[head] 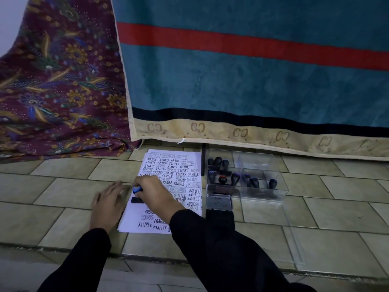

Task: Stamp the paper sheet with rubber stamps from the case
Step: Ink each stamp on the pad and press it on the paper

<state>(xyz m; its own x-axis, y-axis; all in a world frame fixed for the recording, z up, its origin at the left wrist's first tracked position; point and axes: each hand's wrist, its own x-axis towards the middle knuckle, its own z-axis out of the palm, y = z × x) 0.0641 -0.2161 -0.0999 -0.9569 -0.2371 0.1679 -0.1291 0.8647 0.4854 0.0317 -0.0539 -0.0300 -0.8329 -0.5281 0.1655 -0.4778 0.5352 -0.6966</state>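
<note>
A white paper sheet [181, 171] lies on the tiled floor, covered with many black stamped words. My right hand [156, 194] is closed around a rubber stamp [137, 196] with a blue-topped handle, its black base pressed on the sheet's left side. Flat on the floor at the sheet's left edge rests my left hand [108, 204], fingers spread. To the right stands a clear plastic case [261, 175] holding several dark-handled stamps. An open ink pad [219, 204] sits in front of the case.
A teal towel with a red stripe [252, 70] hangs right behind the sheet and case. Patterned maroon cloth [61, 87] drapes at the left. The case's clear lid [292, 239] lies on the tiles at the right. A step edge runs across below the sheet.
</note>
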